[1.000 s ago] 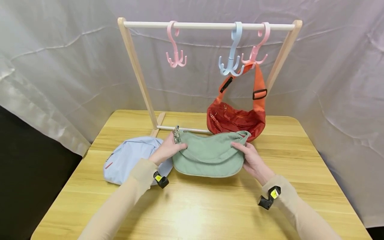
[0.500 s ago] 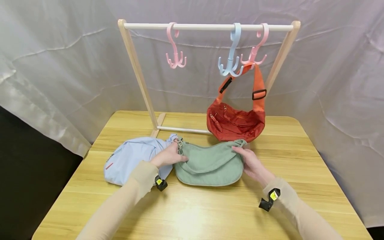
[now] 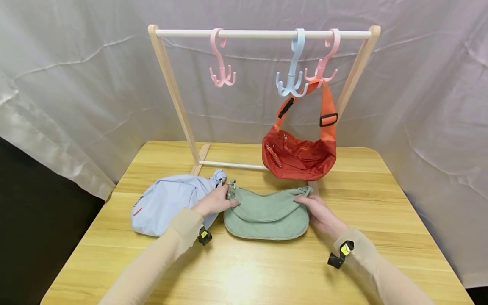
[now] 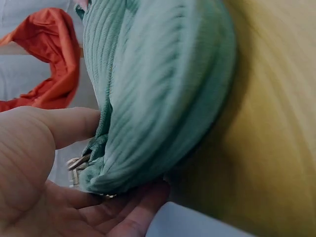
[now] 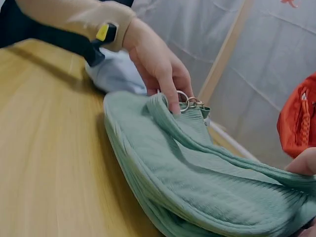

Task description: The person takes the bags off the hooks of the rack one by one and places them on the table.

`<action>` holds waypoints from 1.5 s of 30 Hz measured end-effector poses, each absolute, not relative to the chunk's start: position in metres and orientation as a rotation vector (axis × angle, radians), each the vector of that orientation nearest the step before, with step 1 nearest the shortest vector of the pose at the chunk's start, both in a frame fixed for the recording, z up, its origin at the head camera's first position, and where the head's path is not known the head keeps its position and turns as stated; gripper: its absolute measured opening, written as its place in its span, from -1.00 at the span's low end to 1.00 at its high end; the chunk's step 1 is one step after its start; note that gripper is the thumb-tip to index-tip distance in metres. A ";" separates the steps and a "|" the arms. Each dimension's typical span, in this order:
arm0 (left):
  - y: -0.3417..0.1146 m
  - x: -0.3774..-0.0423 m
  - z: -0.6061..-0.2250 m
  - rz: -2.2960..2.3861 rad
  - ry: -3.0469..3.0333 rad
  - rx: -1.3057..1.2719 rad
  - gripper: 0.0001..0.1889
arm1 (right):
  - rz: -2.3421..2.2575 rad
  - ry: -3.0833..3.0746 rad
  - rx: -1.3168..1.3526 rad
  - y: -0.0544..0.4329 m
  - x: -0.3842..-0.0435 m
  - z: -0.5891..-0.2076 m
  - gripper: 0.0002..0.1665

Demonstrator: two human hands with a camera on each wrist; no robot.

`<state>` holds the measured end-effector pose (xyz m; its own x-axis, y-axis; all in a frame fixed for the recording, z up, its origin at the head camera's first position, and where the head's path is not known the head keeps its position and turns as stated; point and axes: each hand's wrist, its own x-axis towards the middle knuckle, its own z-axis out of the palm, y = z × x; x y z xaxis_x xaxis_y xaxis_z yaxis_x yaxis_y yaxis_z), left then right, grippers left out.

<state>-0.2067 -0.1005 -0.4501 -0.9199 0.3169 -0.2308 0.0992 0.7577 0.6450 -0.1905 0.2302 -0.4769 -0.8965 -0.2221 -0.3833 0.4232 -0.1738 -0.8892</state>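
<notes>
Centrally at the wooden bench (image 3: 267, 273), the left hand (image 3: 215, 201) and partly hidden right hand (image 3: 321, 214) grip a green ribbed-cloth crescent bag (image 3: 267, 215); leftward, a pale-blue cloth bag (image 3: 163, 204) lies partly covered.

Left grip (image 3: 214, 201), right grip (image 3: 321, 212): both pinching, apart.

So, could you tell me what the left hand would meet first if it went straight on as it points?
The green corduroy bag, which the left hand holds; beyond it, perhaps the hanging red bag, though depth is unclear.
</notes>
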 end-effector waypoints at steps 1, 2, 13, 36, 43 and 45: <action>-0.101 -0.207 -0.452 0.938 2.634 0.325 -0.21 | -2.089 1.714 0.238 0.231 -0.192 -0.479 -0.87; -0.101 -0.207 -0.454 0.940 2.636 0.324 -0.22 | -2.060 1.745 0.227 0.233 -0.192 -0.481 -0.87; -0.099 -0.209 -0.467 0.908 2.661 0.323 -0.21 | -1.722 2.162 0.114 0.244 -0.201 -0.486 -0.66; -0.093 -0.208 -0.474 0.789 2.716 0.390 -0.22 | -1.220 2.313 -0.007 0.270 -0.204 -0.468 -0.51; -0.093 -0.207 -0.474 0.770 2.757 0.365 -0.25 | -1.210 2.283 -0.120 0.271 -0.206 -0.468 -0.60; -0.093 -0.207 -0.473 0.776 2.764 0.365 -0.26 | -1.227 2.280 -0.114 0.271 -0.207 -0.470 -0.63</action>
